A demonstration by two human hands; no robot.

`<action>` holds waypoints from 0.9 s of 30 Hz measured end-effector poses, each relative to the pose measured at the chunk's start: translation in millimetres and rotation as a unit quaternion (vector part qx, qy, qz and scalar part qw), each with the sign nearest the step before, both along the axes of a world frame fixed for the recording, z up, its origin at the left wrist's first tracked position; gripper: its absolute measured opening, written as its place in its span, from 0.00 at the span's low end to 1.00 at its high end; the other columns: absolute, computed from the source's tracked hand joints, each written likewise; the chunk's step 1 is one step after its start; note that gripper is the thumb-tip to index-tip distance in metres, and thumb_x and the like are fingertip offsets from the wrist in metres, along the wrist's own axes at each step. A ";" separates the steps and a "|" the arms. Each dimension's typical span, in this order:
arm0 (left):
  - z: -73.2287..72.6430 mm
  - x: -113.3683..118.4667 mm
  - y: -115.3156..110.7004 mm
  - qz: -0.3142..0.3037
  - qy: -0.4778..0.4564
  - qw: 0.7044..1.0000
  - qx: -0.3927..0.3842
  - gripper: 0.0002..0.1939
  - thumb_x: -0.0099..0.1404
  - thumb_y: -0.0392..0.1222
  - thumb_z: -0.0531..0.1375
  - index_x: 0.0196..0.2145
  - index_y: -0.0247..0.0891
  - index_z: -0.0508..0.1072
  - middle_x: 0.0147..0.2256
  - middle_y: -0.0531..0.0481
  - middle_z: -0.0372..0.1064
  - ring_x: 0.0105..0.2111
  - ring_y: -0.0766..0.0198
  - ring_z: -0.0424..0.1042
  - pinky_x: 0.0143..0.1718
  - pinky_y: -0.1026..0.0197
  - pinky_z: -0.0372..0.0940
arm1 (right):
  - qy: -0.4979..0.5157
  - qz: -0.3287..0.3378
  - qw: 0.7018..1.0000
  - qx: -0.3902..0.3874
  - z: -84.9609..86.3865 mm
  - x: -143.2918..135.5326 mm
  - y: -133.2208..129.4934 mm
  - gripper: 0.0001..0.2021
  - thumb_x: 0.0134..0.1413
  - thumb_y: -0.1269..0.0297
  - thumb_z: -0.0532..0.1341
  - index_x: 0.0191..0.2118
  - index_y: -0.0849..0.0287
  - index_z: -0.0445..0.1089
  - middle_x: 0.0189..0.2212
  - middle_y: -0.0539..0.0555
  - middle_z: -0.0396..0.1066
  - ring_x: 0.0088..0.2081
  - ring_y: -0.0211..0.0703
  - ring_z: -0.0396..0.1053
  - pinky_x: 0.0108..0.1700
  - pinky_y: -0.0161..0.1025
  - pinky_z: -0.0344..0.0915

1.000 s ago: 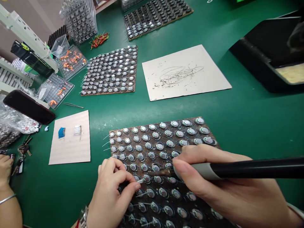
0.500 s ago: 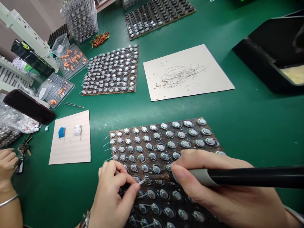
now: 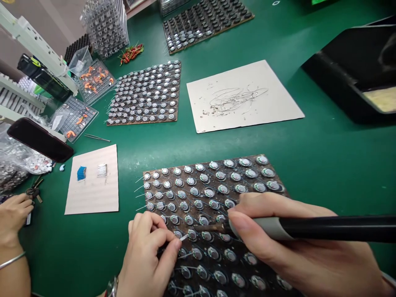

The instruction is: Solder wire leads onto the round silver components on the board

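A brown board (image 3: 213, 181) full of small round metal speaker parts lies in front of me on the green table. My right hand (image 3: 297, 251) grips a black-handled soldering iron (image 3: 328, 228); its tip (image 3: 201, 227) touches one part near the board's middle. My left hand (image 3: 148, 255) pinches a thin white wire (image 3: 184, 237) against that same part, fingers closed on it. A watch shows at my left wrist.
A second filled board (image 3: 145, 95) and a third (image 3: 204, 20) lie farther back. Cardboard with wire scraps (image 3: 241, 97) sits at centre, a small card with blue and white wire bundles (image 3: 93, 179) at left. A phone (image 3: 40, 140), parts trays (image 3: 77, 115), and another person's hand (image 3: 12, 214) are at left. A black tray (image 3: 355, 70) stands at right.
The iron tip and wire stay on the same part; my hands shifted only slightly. The other person's hand at left has moved a little to the right toward the keys.
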State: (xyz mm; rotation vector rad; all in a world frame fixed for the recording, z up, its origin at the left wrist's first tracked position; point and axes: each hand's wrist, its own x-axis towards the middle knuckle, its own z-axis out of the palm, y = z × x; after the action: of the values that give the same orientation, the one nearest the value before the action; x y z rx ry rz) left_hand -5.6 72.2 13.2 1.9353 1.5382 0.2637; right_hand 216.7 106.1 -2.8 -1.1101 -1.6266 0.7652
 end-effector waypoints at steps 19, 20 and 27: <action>-6.9 1.6 -1.5 0.005 0.000 0.999 0.049 0.06 0.64 0.34 0.63 0.29 0.41 0.74 0.33 0.51 0.65 0.36 0.60 0.65 0.38 0.56 0.58 | -0.006 -0.010 1.000 0.013 -1.7 -0.1 -0.6 0.09 0.60 0.69 0.61 0.29 0.53 0.66 0.18 0.42 0.67 0.17 0.32 0.63 0.20 0.29 0.61; -6.2 1.5 -1.5 0.003 0.000 0.999 0.048 0.06 0.63 0.34 0.63 0.28 0.41 0.74 0.33 0.51 0.65 0.36 0.60 0.65 0.38 0.56 0.58 | -0.007 -0.010 1.000 0.014 -2.2 0.3 -1.2 0.09 0.61 0.69 0.61 0.29 0.53 0.66 0.18 0.42 0.67 0.17 0.31 0.63 0.20 0.28 0.61; -4.8 1.0 -2.4 -0.002 0.004 0.999 0.049 0.07 0.63 0.33 0.63 0.27 0.40 0.73 0.33 0.51 0.65 0.35 0.60 0.64 0.37 0.56 0.58 | -0.001 -0.004 1.000 0.009 -1.6 -0.6 -1.7 0.09 0.61 0.68 0.61 0.29 0.53 0.65 0.19 0.41 0.66 0.18 0.30 0.63 0.21 0.26 0.61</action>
State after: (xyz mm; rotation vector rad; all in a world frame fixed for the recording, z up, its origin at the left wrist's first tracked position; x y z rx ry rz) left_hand -4.5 69.8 8.5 2.0174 1.5516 0.3359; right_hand 216.1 104.4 -4.4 -1.1056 -1.6271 0.7431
